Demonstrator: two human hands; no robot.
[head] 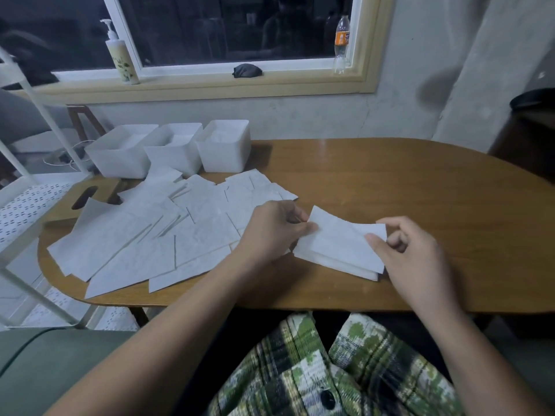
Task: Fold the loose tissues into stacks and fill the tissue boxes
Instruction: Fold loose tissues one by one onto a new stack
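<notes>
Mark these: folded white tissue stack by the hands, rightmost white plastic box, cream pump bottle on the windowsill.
Folded white tissue stack [339, 246]: head view, middle of top sheet.
Rightmost white plastic box [225, 157]: head view, front wall.
Cream pump bottle [123, 60]: head view, body.

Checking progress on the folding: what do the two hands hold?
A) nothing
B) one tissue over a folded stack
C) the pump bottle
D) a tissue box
B: the left hand and right hand each pinch an end of one tissue above the folded stack on the table.
</notes>
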